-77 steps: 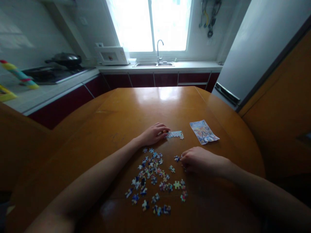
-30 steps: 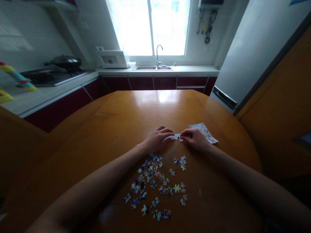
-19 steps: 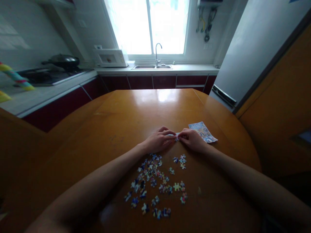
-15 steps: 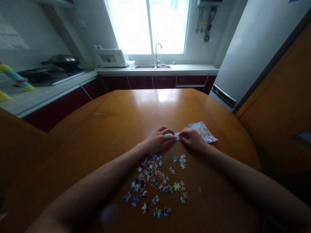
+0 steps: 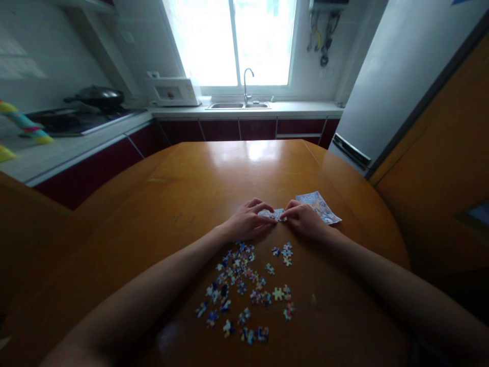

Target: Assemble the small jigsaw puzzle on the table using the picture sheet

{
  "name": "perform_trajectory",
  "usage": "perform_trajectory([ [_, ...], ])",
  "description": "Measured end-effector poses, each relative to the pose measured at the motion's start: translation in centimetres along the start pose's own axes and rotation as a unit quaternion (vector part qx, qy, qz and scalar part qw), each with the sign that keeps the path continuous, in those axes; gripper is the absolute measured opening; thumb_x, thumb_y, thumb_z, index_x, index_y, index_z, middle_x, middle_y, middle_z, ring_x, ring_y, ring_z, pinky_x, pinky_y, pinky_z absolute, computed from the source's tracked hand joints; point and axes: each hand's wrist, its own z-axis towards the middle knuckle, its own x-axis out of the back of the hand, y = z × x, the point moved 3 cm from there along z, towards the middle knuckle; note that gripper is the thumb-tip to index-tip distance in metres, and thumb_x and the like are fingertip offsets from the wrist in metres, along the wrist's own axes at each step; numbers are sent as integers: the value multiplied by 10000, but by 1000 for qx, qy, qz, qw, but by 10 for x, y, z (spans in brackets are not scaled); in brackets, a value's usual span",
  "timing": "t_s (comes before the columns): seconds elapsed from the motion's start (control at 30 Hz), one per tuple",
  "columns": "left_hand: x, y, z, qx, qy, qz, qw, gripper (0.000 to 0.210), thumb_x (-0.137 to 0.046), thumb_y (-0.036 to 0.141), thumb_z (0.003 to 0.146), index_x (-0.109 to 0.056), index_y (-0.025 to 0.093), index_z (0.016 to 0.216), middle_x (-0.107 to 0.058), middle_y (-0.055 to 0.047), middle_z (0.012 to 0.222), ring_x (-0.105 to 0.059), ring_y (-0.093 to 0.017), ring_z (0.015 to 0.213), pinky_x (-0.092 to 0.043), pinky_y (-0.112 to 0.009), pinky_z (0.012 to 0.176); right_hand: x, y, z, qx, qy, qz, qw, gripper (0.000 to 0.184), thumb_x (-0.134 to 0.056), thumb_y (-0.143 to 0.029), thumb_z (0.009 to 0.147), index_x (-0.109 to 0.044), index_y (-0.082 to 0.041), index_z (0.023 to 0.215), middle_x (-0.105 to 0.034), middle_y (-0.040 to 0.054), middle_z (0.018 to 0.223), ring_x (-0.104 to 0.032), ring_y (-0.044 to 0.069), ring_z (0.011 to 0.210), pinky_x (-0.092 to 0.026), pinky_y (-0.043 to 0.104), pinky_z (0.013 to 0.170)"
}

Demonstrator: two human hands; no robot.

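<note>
A small patch of joined jigsaw puzzle pieces [image 5: 277,214], pale blue and white, lies on the table between my two hands. My left hand [image 5: 248,220] grips its left end, with the index finger along the far side and the thumb along the near side. At the right end, the bent fingertips of my right hand [image 5: 305,220] are pinched at the edge on a puzzle piece, mostly hidden by the fingers. Nearer to me lies a scattered heap of loose puzzle pieces [image 5: 240,265]. Just beyond my right hand is a printed picture sheet [image 5: 321,208], partly covered by that hand.
The wooden table [image 5: 214,173] has a rounded edge. A few puzzle pieces [image 5: 287,254] lie apart, right of the heap. Behind the table are a counter with a sink [image 5: 225,106], a microwave [image 5: 173,92] and a pan [image 5: 98,97] on the stove. A fridge [image 5: 397,76] stands right.
The fingers of my right hand have shifted slightly, and more of the joined puzzle patch shows between my hands. My left hand has barely moved. The loose pieces lie as before.
</note>
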Motion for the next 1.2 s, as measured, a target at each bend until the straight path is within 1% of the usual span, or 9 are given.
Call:
perform_trajectory([
  [0.2,-1,-1,0,0,6,-5,1000,246,-563,350,954,-715,350,1148,-637,-35,1221,-474,-239,1097,-433,-423,990,-1,-1,-1,9,-2,-5,1000,241,-589,-104,836,-797,-211,894,-646,56,878,-596,163,783,-473,290,743],
  [0.4,0,0,0,10,15,-25,1000,243,-565,346,955,-703,351,1155,-638,-39,1200,-485,-228,1087,-442,-419,981,6,-5,-1,5,30,0,1000,253,-574,-72,813,-790,-192,869,-659,58,862,-604,163,769,-476,290,733],
  [0.53,-1,-1,-1,2,17,-23,1000,226,-575,342,949,-713,345,1128,-633,-38,1204,-480,-229,1088,-440,-414,984,7,-9,-3,13,1,-16,1000,227,-602,-107,823,-796,-215,873,-665,55,894,-608,165,794,-475,288,747],
  [0.63,-1,-3,-1,3,17,-23,1000,236,-574,340,949,-706,349,1144,-631,-35,1206,-477,-229,1091,-438,-406,988,5,-9,-4,15,-14,-29,999,234,-589,-124,852,-798,-223,881,-663,57,905,-611,165,811,-473,288,767],
  [0.8,0,-1,0,9,8,-27,1000,237,-557,347,957,-713,331,1136,-634,-45,1191,-476,-235,1090,-441,-413,989,3,-6,-2,16,-22,-37,999,253,-569,-111,862,-796,-217,902,-667,59,920,-614,166,823,-469,285,778],
  [1.0,2,1,2,14,3,-33,999,265,-541,340,964,-681,303,1186,-635,-60,1178,-480,-237,1093,-428,-422,1003,3,-6,-3,16,-7,-46,999,301,-522,-86,877,-782,-198,980,-662,69,938,-612,165,836,-461,275,775],
  [1.1,2,1,3,19,5,-40,999,274,-514,342,978,-668,269,1193,-640,-73,1154,-487,-232,1078,-430,-410,997,3,-9,-3,19,-21,-59,998,283,-542,-117,883,-790,-220,972,-658,62,938,-609,163,826,-455,274,766],
  [1.2,1,0,2,17,-2,-32,999,266,-504,347,983,-674,275,1175,-629,-70,1178,-481,-235,1091,-427,-417,1002,2,-10,-3,14,-30,-74,997,258,-567,-147,882,-795,-240,959,-657,56,926,-608,163,811,-453,277,762],
])
